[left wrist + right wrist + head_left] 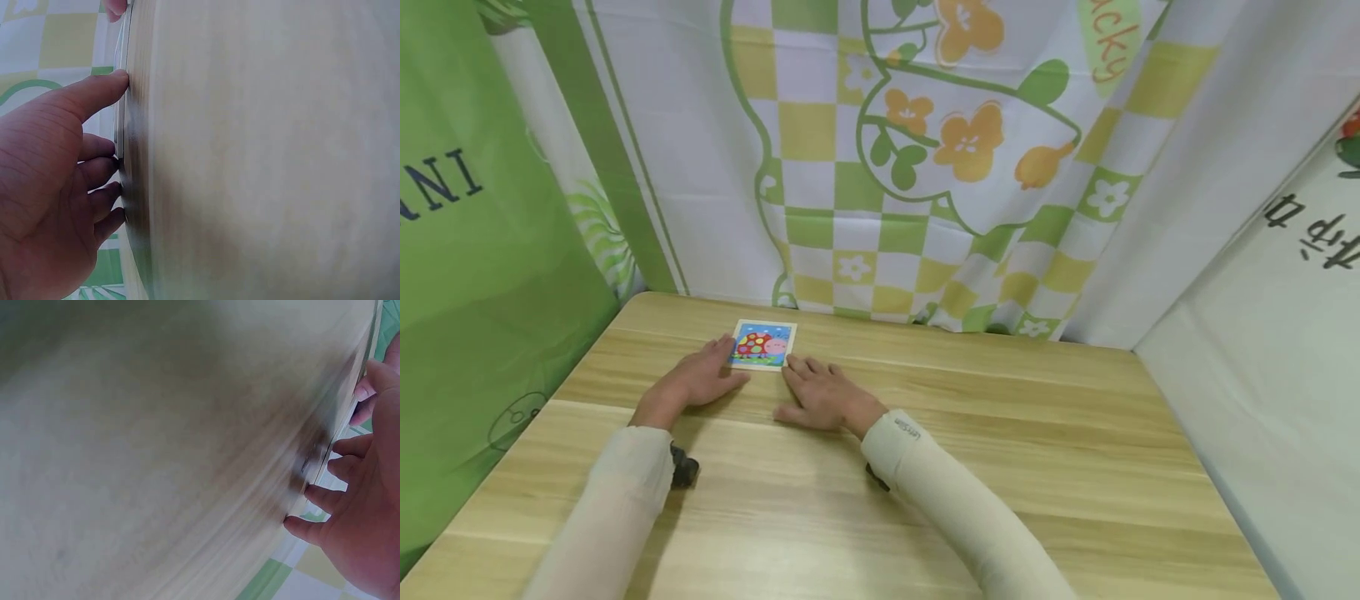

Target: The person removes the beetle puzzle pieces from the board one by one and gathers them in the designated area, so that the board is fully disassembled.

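Across the head view spreads a wood-grain table [1015,467], backed by a checked, flowered curtain [808,196], with green cloth [482,267] at left and white cloth [1262,375] at right. Near the far edge, a ladybird picture board [763,345] lies flat between the left hand [698,377] and right hand [822,395]. In the left wrist view, loosely extended fingers meet the board's edge, gripping nothing; in the right wrist view, spread fingers reach the tabletop, likewise ungripping.

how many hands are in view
2. In the head view, the left hand is at the left edge of the ladybug card, and the right hand is at its near right corner. No others show.
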The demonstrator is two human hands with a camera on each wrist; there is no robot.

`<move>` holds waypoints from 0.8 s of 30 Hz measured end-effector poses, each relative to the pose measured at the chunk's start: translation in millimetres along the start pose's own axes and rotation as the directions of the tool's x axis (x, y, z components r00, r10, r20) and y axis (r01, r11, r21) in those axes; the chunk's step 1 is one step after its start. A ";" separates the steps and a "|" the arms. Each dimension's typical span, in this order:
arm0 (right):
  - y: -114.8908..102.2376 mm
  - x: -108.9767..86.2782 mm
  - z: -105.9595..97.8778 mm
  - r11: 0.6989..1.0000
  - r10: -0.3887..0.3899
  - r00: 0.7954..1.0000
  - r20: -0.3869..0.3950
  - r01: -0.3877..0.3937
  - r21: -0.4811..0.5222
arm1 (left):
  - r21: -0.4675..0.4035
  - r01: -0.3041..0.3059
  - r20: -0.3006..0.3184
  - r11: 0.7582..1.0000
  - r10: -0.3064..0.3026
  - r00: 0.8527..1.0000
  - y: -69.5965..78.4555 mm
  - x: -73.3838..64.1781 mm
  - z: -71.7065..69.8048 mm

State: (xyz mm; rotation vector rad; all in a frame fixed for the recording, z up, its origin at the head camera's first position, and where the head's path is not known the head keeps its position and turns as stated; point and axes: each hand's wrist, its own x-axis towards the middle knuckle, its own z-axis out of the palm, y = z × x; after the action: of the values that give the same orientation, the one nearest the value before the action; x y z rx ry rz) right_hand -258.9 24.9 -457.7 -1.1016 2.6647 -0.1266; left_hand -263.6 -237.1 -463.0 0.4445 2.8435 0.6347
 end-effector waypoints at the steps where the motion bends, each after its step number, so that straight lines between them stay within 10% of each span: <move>1: -0.8 0.6 -0.1 1.000 0.000 1.000 0.000 0.000 -0.001 | 0.004 -0.001 -0.004 1.000 0.001 1.000 -0.4 -0.1 0.0; 17: 2.8 -4.5 -2.0 0.999 0.001 1.000 0.013 -0.002 0.044 | -0.011 0.003 -0.021 1.000 -0.003 1.000 5.8 -1.1 -5.6; 24: 8.6 -18.2 -6.4 0.995 -0.010 1.000 -0.002 0.011 0.097 | 0.012 -0.086 -0.016 0.996 0.086 0.996 10.6 0.0 -2.8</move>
State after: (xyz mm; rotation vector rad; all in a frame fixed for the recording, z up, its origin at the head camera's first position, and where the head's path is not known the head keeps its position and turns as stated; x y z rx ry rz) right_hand -254.0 43.7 -449.3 -1.0855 2.6241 -0.2566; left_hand -261.6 -229.0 -455.8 0.5691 2.8581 0.6411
